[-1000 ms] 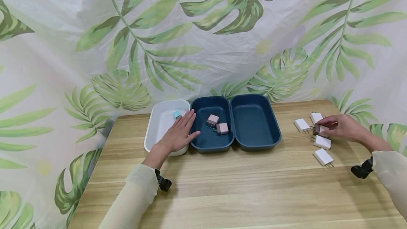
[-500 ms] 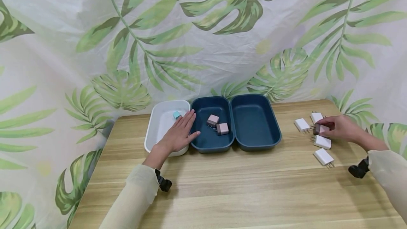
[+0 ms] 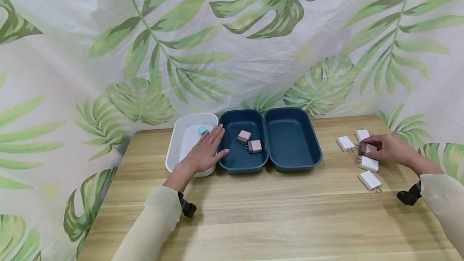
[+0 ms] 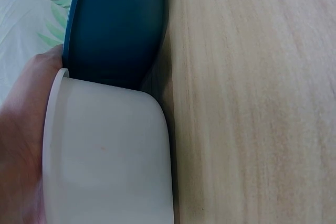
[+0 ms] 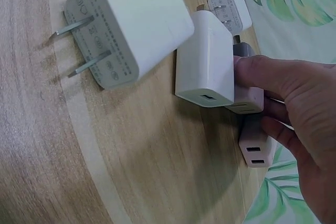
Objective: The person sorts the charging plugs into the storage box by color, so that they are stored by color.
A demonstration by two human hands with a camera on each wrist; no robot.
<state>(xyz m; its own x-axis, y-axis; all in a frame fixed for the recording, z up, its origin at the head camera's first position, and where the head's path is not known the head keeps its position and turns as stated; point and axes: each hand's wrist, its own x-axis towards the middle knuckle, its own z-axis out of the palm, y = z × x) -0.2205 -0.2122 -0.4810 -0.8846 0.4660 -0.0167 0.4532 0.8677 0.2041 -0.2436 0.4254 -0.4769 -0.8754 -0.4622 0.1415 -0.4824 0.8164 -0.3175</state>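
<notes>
At the right of the table, my right hand [image 3: 389,149] pinches a pink and dark grey USB charger plug [image 5: 248,97] between thumb and fingers. This charger sits among several white charger plugs [image 3: 370,180]; in the right wrist view one white charger [image 5: 205,61] stands right beside my thumb. My left hand [image 3: 204,152] lies with straight fingers across the adjoining rims of the white tray [image 3: 169,148] and the middle blue tray [image 3: 241,171]. Two pink and grey chargers [image 3: 255,146] lie in that blue tray. A turquoise charger [image 3: 202,129] is in the white tray, partly behind my fingers.
A second dark blue tray [image 3: 293,138] stands directly right of the middle one, with nothing visible inside. The wooden table [image 3: 275,216] extends in front of the trays. A leaf-patterned cloth [image 3: 253,63] hangs behind the table and along its sides.
Hardly anything moves. My right hand stays on the pink and dark grey charger while its wrist shifts slightly left. My left hand keeps its place, and the head view shifts a little.
</notes>
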